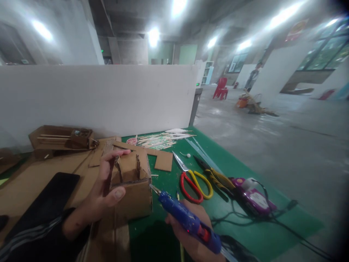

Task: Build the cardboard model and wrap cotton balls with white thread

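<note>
The box (133, 201) is matt brown cardboard, its corrugated layers showing at the cut edges; the 2 uprights (138, 168) on it are the same board, ragged along their edges. The glue gun (178, 211) is blue plastic, scuffed and flecked with pale residue, with a metal nozzle. The scissors (181, 162) pair shiny metal blades with smooth red and yellow plastic handles. The pliers (207, 169) look dark metal, with yellow-and-black grips. Thin sticks (155, 141) look like pale wood; the rods (205, 154) are translucent and glossy. The power strip (256, 201) is glossy purple plastic. The sleeve (51, 227) is black cloth.
</note>
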{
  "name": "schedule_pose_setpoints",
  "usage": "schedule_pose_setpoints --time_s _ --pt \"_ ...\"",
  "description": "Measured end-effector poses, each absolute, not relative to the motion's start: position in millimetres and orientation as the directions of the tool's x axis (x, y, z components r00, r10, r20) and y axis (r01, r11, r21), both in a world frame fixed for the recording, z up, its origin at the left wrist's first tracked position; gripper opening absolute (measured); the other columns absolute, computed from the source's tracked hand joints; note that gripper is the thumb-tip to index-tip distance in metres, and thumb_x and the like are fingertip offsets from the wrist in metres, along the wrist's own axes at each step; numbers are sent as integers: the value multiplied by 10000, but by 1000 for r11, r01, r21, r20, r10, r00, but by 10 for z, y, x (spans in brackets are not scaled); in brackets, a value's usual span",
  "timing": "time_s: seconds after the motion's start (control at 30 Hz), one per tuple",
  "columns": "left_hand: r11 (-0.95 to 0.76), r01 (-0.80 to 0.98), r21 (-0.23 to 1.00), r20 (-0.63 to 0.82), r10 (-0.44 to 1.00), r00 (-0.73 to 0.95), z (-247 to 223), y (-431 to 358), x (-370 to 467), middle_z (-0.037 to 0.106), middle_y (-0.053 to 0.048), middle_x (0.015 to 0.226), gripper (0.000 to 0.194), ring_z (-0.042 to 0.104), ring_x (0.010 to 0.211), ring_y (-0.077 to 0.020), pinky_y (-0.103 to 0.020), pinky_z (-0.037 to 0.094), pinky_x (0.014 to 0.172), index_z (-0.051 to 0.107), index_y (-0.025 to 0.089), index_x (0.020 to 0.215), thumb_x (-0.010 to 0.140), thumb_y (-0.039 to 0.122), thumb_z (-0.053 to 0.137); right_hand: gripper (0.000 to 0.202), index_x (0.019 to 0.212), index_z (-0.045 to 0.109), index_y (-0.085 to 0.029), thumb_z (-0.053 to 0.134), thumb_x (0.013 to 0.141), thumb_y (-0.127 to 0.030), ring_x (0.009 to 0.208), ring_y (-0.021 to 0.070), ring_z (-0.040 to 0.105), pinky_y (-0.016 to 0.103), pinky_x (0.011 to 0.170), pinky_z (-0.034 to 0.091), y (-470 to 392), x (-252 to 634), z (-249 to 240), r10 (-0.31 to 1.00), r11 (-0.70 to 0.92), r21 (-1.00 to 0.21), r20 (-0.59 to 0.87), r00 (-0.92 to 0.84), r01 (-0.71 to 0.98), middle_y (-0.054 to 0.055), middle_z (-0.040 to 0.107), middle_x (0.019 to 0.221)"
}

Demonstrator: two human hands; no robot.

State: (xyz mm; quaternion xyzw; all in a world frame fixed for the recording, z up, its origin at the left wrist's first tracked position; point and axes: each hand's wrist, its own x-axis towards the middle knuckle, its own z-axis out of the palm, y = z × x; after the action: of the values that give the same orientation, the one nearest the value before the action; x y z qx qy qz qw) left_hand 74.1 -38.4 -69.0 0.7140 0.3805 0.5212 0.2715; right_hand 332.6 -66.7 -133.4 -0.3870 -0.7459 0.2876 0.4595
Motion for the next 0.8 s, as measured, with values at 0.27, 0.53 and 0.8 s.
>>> schedule_pose_setpoints --time_s 0.27,0.53,0.8 --pt "-546 256 798 523 838 155 -678 -385 754 398 -90 1406 553 288 1381 -378 -588 236 1147 396 320 1344 854 505 575 73 750 639 -220 618 818 -205 611 114 637 186 594 462 -666 3320 -1319 835 542 -796 475 -277 269 -37 667 692" --pt "-551 304 777 524 834 173 -636 -399 765 392 -89 1412 552 286 1384 -368 -575 242 1150 379 318 1357 870 513 551 82 763 651 -222 610 834 -209 596 109 626 170 577 480 -656 3301 -1215 830 550 -796 486 -274 254 -29 664 696" --pt "-556 301 775 530 831 169 -664 -390 753 416 -92 1405 558 313 1371 -378 -584 282 1131 397 316 1352 855 499 573 107 739 640 -203 578 820 -171 561 110 628 167 533 486 -665 3278 -1162 850 515 -816 445 -283 263 -29 655 650"
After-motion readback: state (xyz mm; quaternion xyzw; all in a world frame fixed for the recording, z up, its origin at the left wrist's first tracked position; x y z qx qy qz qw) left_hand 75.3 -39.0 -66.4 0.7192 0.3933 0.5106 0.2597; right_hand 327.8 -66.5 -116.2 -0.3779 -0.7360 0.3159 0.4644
